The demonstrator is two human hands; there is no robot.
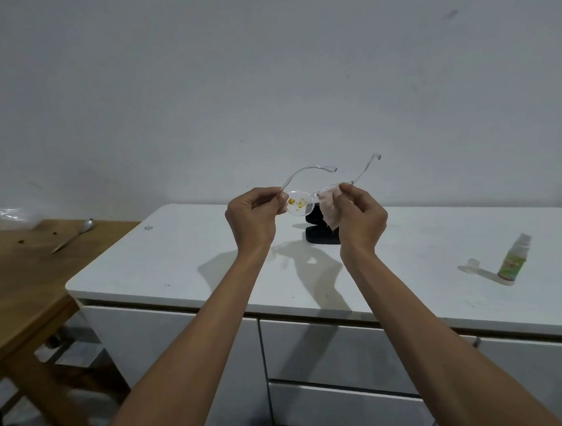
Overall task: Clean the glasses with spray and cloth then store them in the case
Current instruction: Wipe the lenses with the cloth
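glasses: clear frame, yellow-orange specks on 1 lens
cloth: pale pink
case: black
spray bottle: green label with red marks, clear top
cap: clear
cabinet: white top, white drawers
table: brown wood grain
wall: plain grey-white

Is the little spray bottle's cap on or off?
Off. The spray bottle stands upright on the white cabinet with its nozzle bare, and the clear cap sits beside it.
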